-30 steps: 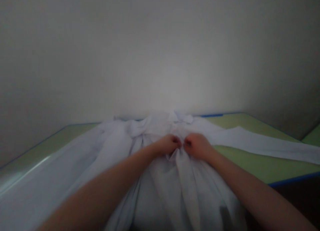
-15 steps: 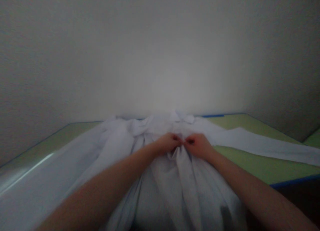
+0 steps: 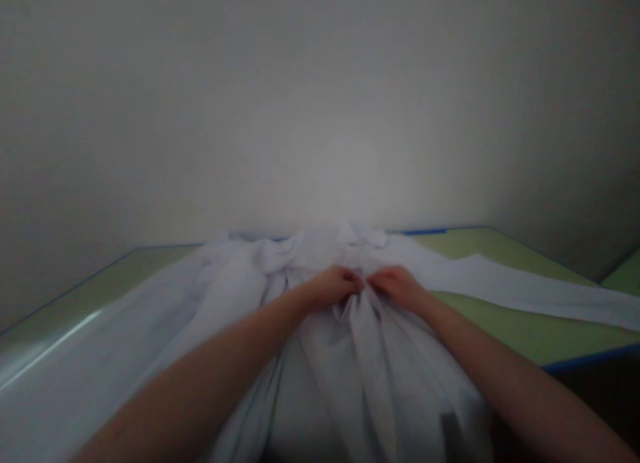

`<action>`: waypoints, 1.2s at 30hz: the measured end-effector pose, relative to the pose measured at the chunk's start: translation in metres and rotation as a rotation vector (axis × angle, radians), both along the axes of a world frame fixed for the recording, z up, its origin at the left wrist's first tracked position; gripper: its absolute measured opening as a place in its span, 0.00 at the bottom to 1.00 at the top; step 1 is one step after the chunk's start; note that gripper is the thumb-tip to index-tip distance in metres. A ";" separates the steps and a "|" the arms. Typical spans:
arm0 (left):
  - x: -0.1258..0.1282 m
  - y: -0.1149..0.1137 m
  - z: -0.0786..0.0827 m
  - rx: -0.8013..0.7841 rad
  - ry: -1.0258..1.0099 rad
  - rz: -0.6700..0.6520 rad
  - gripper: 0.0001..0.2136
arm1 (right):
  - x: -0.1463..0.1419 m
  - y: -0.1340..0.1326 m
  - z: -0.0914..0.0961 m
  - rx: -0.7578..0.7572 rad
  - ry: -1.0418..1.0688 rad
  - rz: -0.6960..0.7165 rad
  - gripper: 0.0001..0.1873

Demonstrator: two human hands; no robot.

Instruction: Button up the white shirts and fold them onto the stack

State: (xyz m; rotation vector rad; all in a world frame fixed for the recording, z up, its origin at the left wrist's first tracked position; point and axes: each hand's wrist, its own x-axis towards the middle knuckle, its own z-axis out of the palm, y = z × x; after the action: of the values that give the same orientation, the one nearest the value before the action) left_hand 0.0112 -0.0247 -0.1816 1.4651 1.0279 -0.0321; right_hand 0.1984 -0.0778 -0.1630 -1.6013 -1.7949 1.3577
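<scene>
A large white cloth (image 3: pixel 345 376) lies gathered over the table and hangs in folds over its near edge. My left hand (image 3: pixel 336 284) is closed and pinches the cloth near the middle, where the folds draw together. My right hand (image 3: pixel 397 284) is close beside it, its fingertips pressed together on the same bunched spot. The exact edge or seam between the fingertips is too blurred to make out.
The table top (image 3: pixel 500 336) is light green with a blue edge (image 3: pixel 590 358). A long white strip of fabric (image 3: pixel 525 289) stretches to the right. Behind the table rises a plain grey wall (image 3: pixel 320 116). A bright streak of light (image 3: pixel 55 346) shows at the left.
My right hand's fingers have straightened and flattened a little at the pinch. The left hand and the cloth stay almost as they were.
</scene>
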 end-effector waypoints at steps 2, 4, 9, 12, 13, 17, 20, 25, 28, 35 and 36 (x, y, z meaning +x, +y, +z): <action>-0.001 0.000 0.000 -0.008 -0.011 0.011 0.15 | 0.001 0.001 0.000 0.012 0.008 0.017 0.15; -0.001 -0.001 0.000 -0.029 -0.024 0.023 0.14 | 0.000 -0.001 0.000 0.042 -0.043 0.019 0.12; 0.002 -0.004 0.000 -0.179 -0.167 0.104 0.08 | -0.004 -0.006 0.007 0.102 -0.168 0.062 0.12; 0.006 -0.005 0.002 -0.314 -0.251 0.194 0.05 | -0.005 -0.007 0.008 0.141 -0.224 0.065 0.12; 0.008 -0.006 0.003 -0.355 -0.263 0.225 0.05 | -0.005 -0.007 0.008 0.160 -0.246 0.065 0.12; 0.012 -0.010 0.006 -0.411 -0.261 0.323 0.07 | -0.005 -0.008 0.003 0.250 -0.320 0.066 0.11; 0.015 -0.013 0.005 -0.387 -0.224 0.402 0.08 | -0.005 -0.008 0.001 0.261 -0.302 0.048 0.10; 0.019 -0.016 -0.001 -0.389 -0.214 0.479 0.06 | -0.006 -0.008 0.003 0.260 -0.321 0.021 0.10; 0.020 -0.018 -0.006 -0.351 -0.192 0.460 0.06 | -0.008 -0.008 0.003 0.260 -0.360 0.006 0.10; 0.015 -0.014 -0.011 -0.132 -0.181 0.268 0.08 | -0.004 0.000 -0.003 0.037 -0.205 -0.130 0.07; 0.014 -0.012 -0.009 -0.088 -0.193 0.225 0.09 | -0.002 0.002 -0.003 -0.016 -0.145 -0.157 0.07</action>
State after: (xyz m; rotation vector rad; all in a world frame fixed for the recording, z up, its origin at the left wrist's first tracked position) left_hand 0.0249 -0.0365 -0.1911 1.2407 1.0134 0.2195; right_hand 0.1961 -0.0762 -0.1659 -1.8492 -1.6996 1.2167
